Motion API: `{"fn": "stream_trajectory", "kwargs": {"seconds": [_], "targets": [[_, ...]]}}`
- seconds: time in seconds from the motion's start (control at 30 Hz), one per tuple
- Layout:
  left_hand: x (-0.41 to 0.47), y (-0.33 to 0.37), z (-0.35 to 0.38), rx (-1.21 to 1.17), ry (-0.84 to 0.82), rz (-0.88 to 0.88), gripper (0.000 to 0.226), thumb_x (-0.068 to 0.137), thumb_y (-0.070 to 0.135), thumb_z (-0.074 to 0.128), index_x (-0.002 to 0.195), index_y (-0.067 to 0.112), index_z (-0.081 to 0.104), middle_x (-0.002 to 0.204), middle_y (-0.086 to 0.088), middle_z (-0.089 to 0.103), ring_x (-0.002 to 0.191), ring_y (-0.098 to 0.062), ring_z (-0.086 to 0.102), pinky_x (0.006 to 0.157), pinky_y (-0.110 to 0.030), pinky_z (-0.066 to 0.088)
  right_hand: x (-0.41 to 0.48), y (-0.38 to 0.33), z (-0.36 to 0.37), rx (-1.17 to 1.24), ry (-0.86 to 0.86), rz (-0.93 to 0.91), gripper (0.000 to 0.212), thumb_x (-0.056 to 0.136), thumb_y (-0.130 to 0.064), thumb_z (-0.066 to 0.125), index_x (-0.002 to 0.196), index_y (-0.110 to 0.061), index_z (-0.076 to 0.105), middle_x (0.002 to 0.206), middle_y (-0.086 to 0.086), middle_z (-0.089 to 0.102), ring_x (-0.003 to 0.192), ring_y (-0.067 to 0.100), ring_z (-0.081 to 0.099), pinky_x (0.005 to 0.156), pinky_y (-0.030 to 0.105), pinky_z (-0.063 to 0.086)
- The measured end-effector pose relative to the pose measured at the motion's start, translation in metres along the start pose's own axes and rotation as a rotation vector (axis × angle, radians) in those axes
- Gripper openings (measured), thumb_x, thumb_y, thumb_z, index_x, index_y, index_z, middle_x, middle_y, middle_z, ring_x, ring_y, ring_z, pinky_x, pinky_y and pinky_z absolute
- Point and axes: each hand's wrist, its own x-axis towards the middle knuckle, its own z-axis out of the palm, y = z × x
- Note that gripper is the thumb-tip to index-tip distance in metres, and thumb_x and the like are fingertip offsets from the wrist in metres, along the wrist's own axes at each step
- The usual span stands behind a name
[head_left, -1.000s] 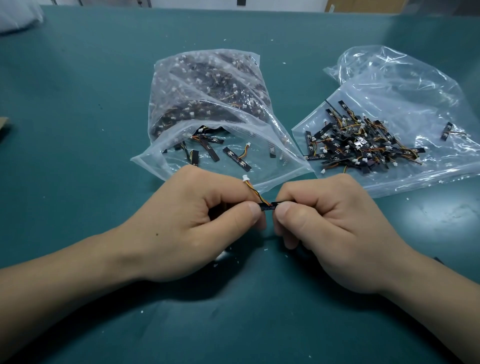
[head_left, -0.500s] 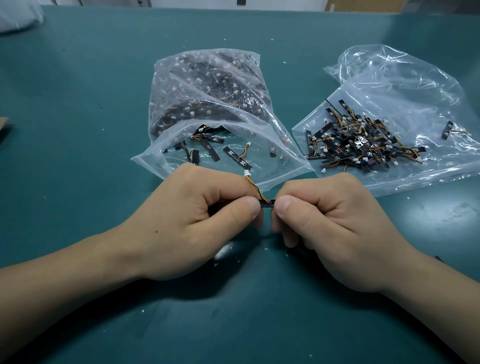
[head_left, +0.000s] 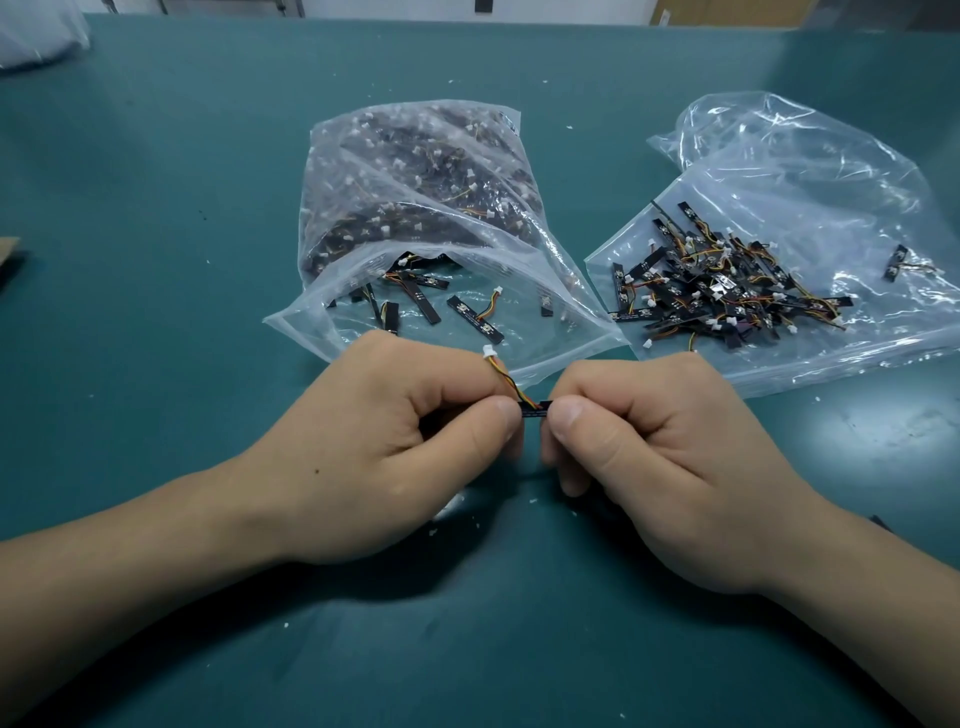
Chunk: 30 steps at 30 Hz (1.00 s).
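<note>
Item in hand: narrow black circuit-board strip (head_left: 533, 412) with a thin orange, yellow and dark twisted lead (head_left: 505, 381) ending in a small white plastic plug (head_left: 489, 352).

- Position: strip is held clear of the teal table mat (head_left: 156, 218), in front of the bags, between both hands.
- Long axis runs left to right. Only a short middle section shows between the two thumbs.
- Left hand (head_left: 395, 447): thumb and curled forefinger pinch the strip's left end. The lead climbs up and left over the knuckle.
- Right hand (head_left: 654, 457): the same pinch on the right end, other fingers folded under.
- Neither hand is nearer; each has one end. Judgement: any flex or snap would act on the bare span between the thumbs.
- Writing: faint pale print along the strip, too small to read. No brand visible.

Surroundings: a bulging clear plastic bag (head_left: 415, 197) of similar strips lies just behind the hands, mouth open toward them. To the right, a loose pile of strips (head_left: 727, 291) rests on a flattened clear plastic bag (head_left: 810, 197). White crumbs (head_left: 532, 501) lie on the mat.
</note>
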Motion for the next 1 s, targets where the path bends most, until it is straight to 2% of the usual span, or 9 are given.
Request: {"fn": "stream_trajectory", "kwargs": {"seconds": [0.13, 0.23, 0.37, 0.57, 0.73, 0.83, 1.0], "targets": [[0.0002, 0.0004, 0.0002, 0.004, -0.001, 0.003, 0.030, 0.096, 0.032, 0.049, 0.076, 0.021, 0.069, 0.061, 0.003, 0.058, 0.057, -0.017, 0.055, 0.056, -0.027, 0.045, -0.0003, 0.0011, 0.0004, 0.014, 0.001, 0.001, 0.033, 0.099, -0.028, 0.048, 0.070, -0.020, 0.063, 0.059, -0.002, 0.062, 0.054, 0.013, 0.056, 0.053, 0.018, 0.038], [0.0002, 0.0016, 0.0009, 0.038, 0.022, 0.012, 0.030, 0.097, 0.027, 0.050, 0.071, 0.018, 0.063, 0.058, 0.001, 0.052, 0.055, -0.016, 0.049, 0.053, -0.022, 0.040, -0.0001, 0.0014, 0.0006, 0.022, -0.011, 0.013, 0.032, 0.100, -0.022, 0.050, 0.070, -0.024, 0.063, 0.060, -0.009, 0.064, 0.055, 0.008, 0.058, 0.055, 0.013, 0.037], [-0.0008, 0.0027, 0.0004, 0.025, 0.039, 0.039, 0.031, 0.096, 0.025, 0.050, 0.069, 0.015, 0.062, 0.057, 0.002, 0.048, 0.053, -0.016, 0.047, 0.052, -0.022, 0.038, -0.0005, 0.0001, 0.0007, 0.021, -0.009, -0.014, 0.031, 0.100, -0.032, 0.045, 0.074, -0.027, 0.062, 0.061, -0.011, 0.063, 0.056, 0.004, 0.058, 0.056, 0.010, 0.036], [-0.0006, 0.0012, 0.0010, 0.033, 0.026, 0.013, 0.031, 0.094, 0.026, 0.051, 0.068, 0.013, 0.063, 0.056, 0.001, 0.050, 0.052, -0.017, 0.048, 0.051, -0.024, 0.039, -0.0010, 0.0018, 0.0010, -0.027, -0.009, -0.023, 0.035, 0.100, -0.035, 0.042, 0.072, -0.022, 0.061, 0.061, -0.009, 0.063, 0.059, 0.012, 0.060, 0.057, 0.022, 0.043], [-0.0006, 0.0020, 0.0007, 0.054, 0.037, 0.032, 0.031, 0.095, 0.028, 0.049, 0.071, 0.015, 0.065, 0.057, 0.002, 0.052, 0.054, -0.015, 0.050, 0.052, -0.024, 0.040, -0.0004, 0.0031, 0.0010, -0.038, -0.008, -0.017, 0.036, 0.099, -0.036, 0.041, 0.071, -0.023, 0.059, 0.060, -0.005, 0.062, 0.058, 0.015, 0.058, 0.056, 0.026, 0.042], [-0.0006, 0.0016, 0.0010, 0.069, 0.020, 0.029, 0.034, 0.097, 0.027, 0.049, 0.069, 0.012, 0.061, 0.055, 0.002, 0.048, 0.052, -0.016, 0.047, 0.051, -0.023, 0.038, -0.0004, 0.0040, 0.0012, -0.067, -0.009, -0.018, 0.040, 0.099, -0.037, 0.040, 0.068, -0.018, 0.058, 0.059, -0.002, 0.060, 0.057, 0.016, 0.056, 0.057, 0.035, 0.044], [-0.0002, 0.0015, 0.0004, 0.051, 0.003, 0.031, 0.034, 0.097, 0.031, 0.047, 0.068, 0.015, 0.058, 0.055, 0.003, 0.048, 0.053, -0.016, 0.048, 0.052, -0.026, 0.039, -0.0019, 0.0046, 0.0000, -0.071, -0.018, -0.026, 0.041, 0.098, -0.038, 0.040, 0.067, -0.016, 0.057, 0.059, 0.001, 0.058, 0.056, 0.019, 0.054, 0.057, 0.041, 0.044]]}}
